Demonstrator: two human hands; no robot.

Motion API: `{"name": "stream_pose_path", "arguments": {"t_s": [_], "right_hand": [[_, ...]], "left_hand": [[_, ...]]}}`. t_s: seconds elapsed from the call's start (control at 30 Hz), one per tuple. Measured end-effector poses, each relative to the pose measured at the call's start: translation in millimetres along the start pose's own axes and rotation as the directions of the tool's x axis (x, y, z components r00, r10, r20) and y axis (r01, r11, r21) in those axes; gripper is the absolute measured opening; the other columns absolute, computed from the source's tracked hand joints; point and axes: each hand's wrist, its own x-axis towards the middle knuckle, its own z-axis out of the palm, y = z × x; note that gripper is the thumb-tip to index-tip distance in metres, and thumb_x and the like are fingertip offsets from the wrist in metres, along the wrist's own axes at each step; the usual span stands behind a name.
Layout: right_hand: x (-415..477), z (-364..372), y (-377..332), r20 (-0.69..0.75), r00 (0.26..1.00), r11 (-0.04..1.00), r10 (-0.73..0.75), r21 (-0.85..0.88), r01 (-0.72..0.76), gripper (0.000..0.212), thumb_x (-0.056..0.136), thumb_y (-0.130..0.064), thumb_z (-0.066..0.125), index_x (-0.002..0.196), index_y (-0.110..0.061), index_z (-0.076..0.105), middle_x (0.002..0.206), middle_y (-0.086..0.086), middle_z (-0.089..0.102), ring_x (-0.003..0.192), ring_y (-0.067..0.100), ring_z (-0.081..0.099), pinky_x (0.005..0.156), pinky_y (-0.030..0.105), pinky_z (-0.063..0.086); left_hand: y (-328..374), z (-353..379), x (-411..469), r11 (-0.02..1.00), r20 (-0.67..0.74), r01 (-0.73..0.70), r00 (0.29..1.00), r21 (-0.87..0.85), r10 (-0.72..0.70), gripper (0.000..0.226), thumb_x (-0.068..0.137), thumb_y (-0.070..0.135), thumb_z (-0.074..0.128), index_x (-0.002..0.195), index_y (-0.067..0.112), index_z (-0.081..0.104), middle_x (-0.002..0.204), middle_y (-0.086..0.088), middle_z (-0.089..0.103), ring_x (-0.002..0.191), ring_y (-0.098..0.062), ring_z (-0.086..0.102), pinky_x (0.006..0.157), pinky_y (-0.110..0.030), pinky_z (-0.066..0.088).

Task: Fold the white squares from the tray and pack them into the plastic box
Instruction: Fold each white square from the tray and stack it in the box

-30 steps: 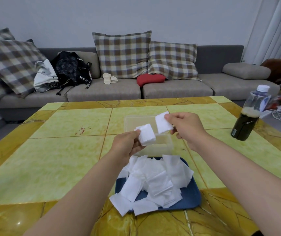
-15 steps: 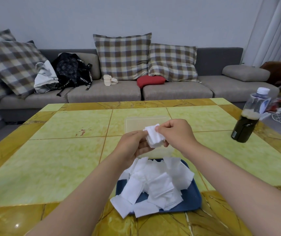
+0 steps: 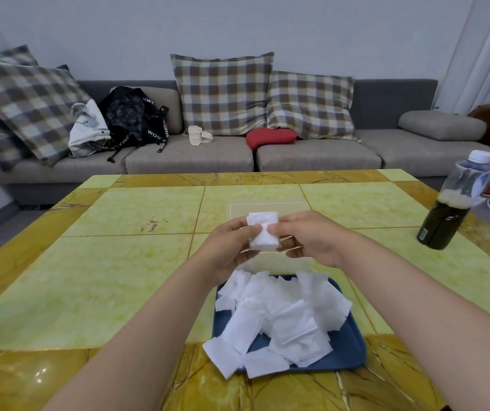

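The fingers (image 3: 252,230) of both hands are pinching one small folded white square (image 3: 263,234) between them, thumbs in front. The left hand (image 3: 227,250) takes its left edge and the right hand (image 3: 309,238) its right edge. One second ago each hand was holding its own white piece and the two pieces were apart; now they are brought together into one thick little packet, held in the air. I judge that the folding of this one is almost finished and that the next step is to lay it down. The clear plastic box (image 3: 267,204) stands on the counter (image 3: 119,277) just behind and under the hands; whether something is already inside I cannot tell. Nearer to the person, the blue tray (image 3: 349,348) carries a loose heap of unfolded white squares (image 3: 282,318), so much work remains. A dark bottle (image 3: 445,221) stands well apart on the right.
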Motion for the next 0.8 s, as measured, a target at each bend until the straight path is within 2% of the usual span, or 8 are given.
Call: {"name": "stream_pose_path", "arguments": {"t_s": [0.13, 0.23, 0.3, 0.37, 0.5, 0.57, 0.67, 0.8], "right_hand": [[13.6, 4.9, -0.7, -0.007, 1.000, 1.000, -0.008, 0.024, 0.008, 0.020, 0.089, -0.015, 0.073, 0.108, -0.010, 0.074, 0.090, 0.005, 0.076, 0.071, 0.018, 0.067, 0.072, 0.033, 0.054], [26.8, 5.0, 1.4, -0.174, 0.983, 0.996, -0.058, -0.077, 0.045, 0.012, 0.087, -0.011, 0.075, 0.099, -0.007, 0.074, 0.088, 0.009, 0.074, 0.068, 0.021, 0.066, 0.067, 0.035, 0.057], [37.5, 3.9, 5.8, -0.246, 0.954, 0.944, -0.172, -0.316, 0.089, 0.009, 0.085, -0.013, 0.074, 0.083, -0.006, 0.070, 0.078, 0.005, 0.067, 0.067, 0.021, 0.063, 0.066, 0.035, 0.055], [45.8, 5.7, 9.8, -0.181, 0.961, 0.841, -0.210, -0.535, 0.082, 0.020, 0.080, -0.016, 0.073, 0.073, -0.002, 0.061, 0.071, 0.004, 0.056, 0.065, 0.022, 0.055, 0.062, 0.032, 0.047], [57.5, 17.1, 11.6, -0.112, 0.982, 0.582, -0.153, -0.813, -0.002, 0.035, 0.075, -0.011, 0.062, 0.053, -0.012, 0.035, 0.055, 0.001, 0.030, 0.055, 0.023, 0.032, 0.052, 0.028, 0.024], [60.3, 23.3, 9.2, -0.168, 0.982, 0.531, -0.086, -0.841, -0.098, 0.029, 0.076, -0.009, 0.060, 0.057, -0.016, 0.038, 0.054, 0.000, 0.036, 0.050, 0.022, 0.035, 0.047, 0.024, 0.027], [66.5, 34.5, 8.2, -0.236, 0.972, 0.551, -0.012, -0.812, -0.190, 0.018, 0.077, -0.016, 0.067, 0.067, -0.013, 0.054, 0.059, 0.000, 0.058, 0.053, 0.020, 0.056, 0.049, 0.020, 0.040], [75.3, 47.8, 8.3, -0.135, 0.985, 0.760, 0.104, -0.628, -0.166, 0.029, 0.083, -0.037, 0.072, 0.075, -0.010, 0.068, 0.074, 0.004, 0.074, 0.066, 0.020, 0.067, 0.061, 0.026, 0.047]], "left_hand": [[2.7, -7.7, 3.4, 0.985, -0.051, -0.053, 0.997, 0.166, 0.062, 0.021, 0.097, 0.014, 0.063, 0.118, 0.011, 0.067, 0.107, -0.010, 0.074, 0.082, -0.016, 0.070, 0.071, -0.024, 0.057], [0.2, -18.8, 15.0, 0.925, -0.236, -0.097, 0.952, 0.366, 0.193, 0.022, 0.095, 0.019, 0.066, 0.115, 0.011, 0.067, 0.094, -0.004, 0.069, 0.073, -0.014, 0.065, 0.069, -0.024, 0.057], [-3.8, -29.4, 23.4, 0.775, -0.279, -0.114, 0.892, 0.621, 0.356, 0.021, 0.095, 0.021, 0.063, 0.115, 0.014, 0.068, 0.091, 0.003, 0.065, 0.075, -0.010, 0.061, 0.064, -0.020, 0.049], [-9.4, -36.5, 28.6, 0.566, -0.186, -0.113, 0.877, 0.816, 0.443, 0.022, 0.096, 0.022, 0.061, 0.117, 0.020, 0.068, 0.102, 0.005, 0.065, 0.085, -0.009, 0.059, 0.068, -0.018, 0.043], [-24.5, -42.6, 35.9, 0.303, 0.022, -0.147, 0.924, 0.942, 0.382, 0.029, 0.098, 0.023, 0.060, 0.126, 0.020, 0.066, 0.125, 0.000, 0.059, 0.118, -0.017, 0.051, 0.094, -0.025, 0.042], [-29.8, -43.1, 36.2, 0.225, 0.083, -0.175, 0.927, 0.958, 0.366, 0.030, 0.099, 0.023, 0.057, 0.128, 0.019, 0.064, 0.129, -0.001, 0.057, 0.126, -0.018, 0.044, 0.098, -0.026, 0.038], [-32.3, -44.7, 34.5, 0.208, 0.104, -0.196, 0.918, 0.958, 0.383, 0.032, 0.101, 0.024, 0.054, 0.130, 0.018, 0.063, 0.131, -0.002, 0.057, 0.128, -0.019, 0.042, 0.098, -0.024, 0.035], [-32.4, -50.3, 32.3, 0.251, 0.116, -0.227, 0.913, 0.941, 0.390, 0.032, 0.103, 0.021, 0.050, 0.132, 0.017, 0.062, 0.131, 0.000, 0.059, 0.127, -0.018, 0.045, 0.100, -0.023, 0.035]]}}
